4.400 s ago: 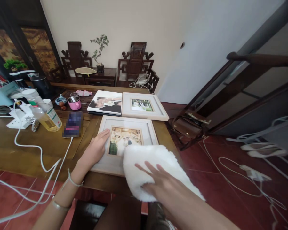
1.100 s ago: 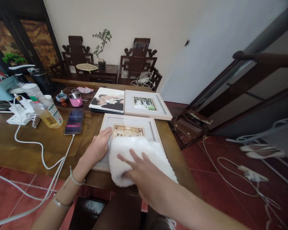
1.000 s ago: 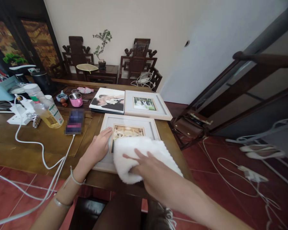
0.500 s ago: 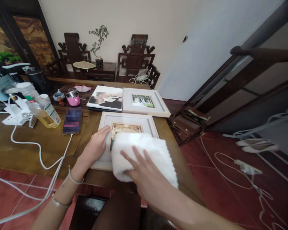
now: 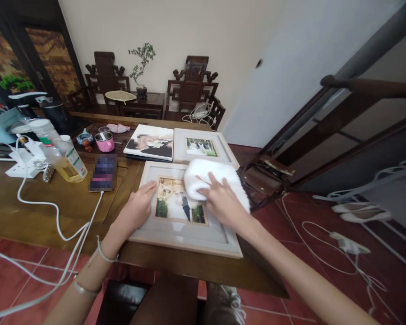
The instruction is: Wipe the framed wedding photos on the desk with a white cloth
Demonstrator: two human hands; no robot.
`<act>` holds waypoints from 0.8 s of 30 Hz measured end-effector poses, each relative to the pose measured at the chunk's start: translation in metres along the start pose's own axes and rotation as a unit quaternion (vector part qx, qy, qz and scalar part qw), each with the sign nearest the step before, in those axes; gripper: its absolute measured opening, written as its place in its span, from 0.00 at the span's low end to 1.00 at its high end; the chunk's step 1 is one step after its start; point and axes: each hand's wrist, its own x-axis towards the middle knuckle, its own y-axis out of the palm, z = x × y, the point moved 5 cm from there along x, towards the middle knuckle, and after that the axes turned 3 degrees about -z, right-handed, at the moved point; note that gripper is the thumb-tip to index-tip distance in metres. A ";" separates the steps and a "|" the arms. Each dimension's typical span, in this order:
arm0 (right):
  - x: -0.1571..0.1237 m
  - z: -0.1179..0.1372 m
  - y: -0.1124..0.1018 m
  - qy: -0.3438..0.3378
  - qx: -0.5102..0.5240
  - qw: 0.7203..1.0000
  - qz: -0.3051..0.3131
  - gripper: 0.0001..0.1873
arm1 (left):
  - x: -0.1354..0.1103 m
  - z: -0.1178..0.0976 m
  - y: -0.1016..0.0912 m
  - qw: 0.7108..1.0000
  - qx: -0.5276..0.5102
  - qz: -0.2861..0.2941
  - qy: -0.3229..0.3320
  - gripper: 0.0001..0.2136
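A photo frame (image 5: 186,243) with a pale wooden border lies flat on the table before me, a wedding picture in its middle. My left hand (image 5: 138,206) grips its left side, fingertips resting over the border. Pressed on the frame's upper right part is a folded white cloth (image 5: 203,170), fluffy with a scalloped edge. My right hand (image 5: 225,198) holds this cloth from above, some fingers spread over it and the thumb side at its fold. The cloth covers the frame's upper right corner.
Behind lie a second photo frame (image 5: 203,155) and a photo album (image 5: 149,142). To the left are a phone (image 5: 103,173) on a charging cable, a pink cup (image 5: 104,143), a bottle of yellowish liquid (image 5: 67,162) and a white power strip (image 5: 25,158). A brown bag (image 5: 262,178) sits right of the table.
My right hand has moved the cloth up and to the right across the frame, uncovering the picture and the lower right corner. My left hand stays at the left side.
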 end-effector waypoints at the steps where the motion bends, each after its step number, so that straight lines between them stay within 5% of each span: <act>1: 0.018 0.006 0.001 -0.017 0.010 1.000 -0.003 0.31 | 0.000 0.000 0.000 1.000 -0.002 -0.002 0.001 0.27; 6: 0.080 0.061 0.000 -0.150 0.063 0.987 0.001 0.32 | 0.001 -0.001 -0.003 1.000 -0.014 -0.010 0.014 0.29; 10: 0.088 0.069 -0.003 -0.147 0.064 0.987 0.013 0.30 | 0.004 -0.001 -0.006 0.999 -0.028 -0.021 0.040 0.29; 19: 0.026 -0.024 -0.006 -0.011 0.003 0.998 0.067 0.31 | -0.002 0.006 0.001 0.999 -0.032 -0.030 0.008 0.32; 24: -0.040 0.004 -0.008 -0.049 0.002 0.995 0.091 0.31 | -0.002 0.005 0.001 0.999 -0.022 -0.033 -0.005 0.30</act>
